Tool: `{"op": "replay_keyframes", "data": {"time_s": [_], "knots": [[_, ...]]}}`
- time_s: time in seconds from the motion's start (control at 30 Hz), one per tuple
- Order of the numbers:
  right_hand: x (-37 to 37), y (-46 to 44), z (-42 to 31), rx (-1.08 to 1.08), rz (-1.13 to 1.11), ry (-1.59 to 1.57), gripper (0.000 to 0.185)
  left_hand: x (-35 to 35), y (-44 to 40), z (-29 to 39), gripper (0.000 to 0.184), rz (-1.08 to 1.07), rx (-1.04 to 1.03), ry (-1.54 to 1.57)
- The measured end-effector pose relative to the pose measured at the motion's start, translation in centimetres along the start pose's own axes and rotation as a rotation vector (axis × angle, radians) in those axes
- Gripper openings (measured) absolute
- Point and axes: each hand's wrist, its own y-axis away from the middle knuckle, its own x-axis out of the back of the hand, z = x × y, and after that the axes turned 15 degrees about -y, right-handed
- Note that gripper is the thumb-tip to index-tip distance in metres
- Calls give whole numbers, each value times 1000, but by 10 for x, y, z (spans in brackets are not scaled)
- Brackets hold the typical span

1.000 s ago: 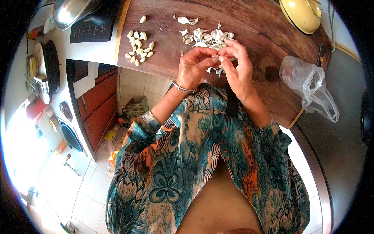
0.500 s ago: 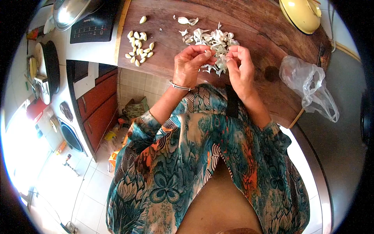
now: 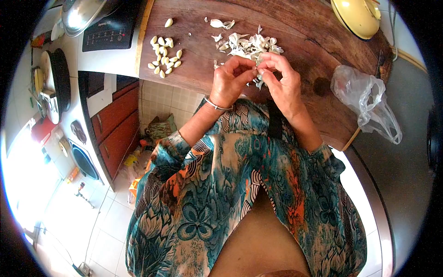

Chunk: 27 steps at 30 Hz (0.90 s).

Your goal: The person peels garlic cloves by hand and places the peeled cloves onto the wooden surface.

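My left hand [image 3: 228, 82], with a bracelet at its wrist, pinches a garlic clove between thumb and fingers. My right hand [image 3: 285, 85] meets it, its thumb and fingertips closed at the same small spot, so the clove is mostly hidden. Just beyond and beneath the fingers lies a heap of white garlic skins [image 3: 251, 45] on the wooden board [image 3: 198, 27]. Off to the left, several peeled garlic cloves [image 3: 161, 49] form a loose group, with a single clove [image 3: 169, 22] apart above them.
A crumpled clear plastic bag [image 3: 357, 90] lies at the board's right side, near a knife [image 3: 380, 64]. A yellow pot lid [image 3: 357, 18] sits at the back right. An induction cooker [image 3: 110, 34] and metal pan [image 3: 85, 16] stand left of the board.
My left hand has moved right, bringing the clove against my right fingertips. The hands were slightly apart and now touch. The group of peeled cloves is unchanged.
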Motion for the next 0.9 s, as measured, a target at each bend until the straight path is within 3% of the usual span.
{"op": "replay_keyframes", "data": {"time_s": [0.4, 0.5, 0.6, 0.9], "knots": [[-3, -1, 3, -49, 60, 17, 28, -1, -2, 4, 10, 81, -343, -385], [-5, -1, 3, -37, 88, -2, 26, -4, 0, 10, 10, 95, -271, -325], [-6, -2, 5, -43, 116, -73, 24, -7, 0, 9, 12, 66, -64, -125], [-5, -1, 7, -22, 123, -90, 23, -3, -1, 1, 17, -24, 8, 101]]}}
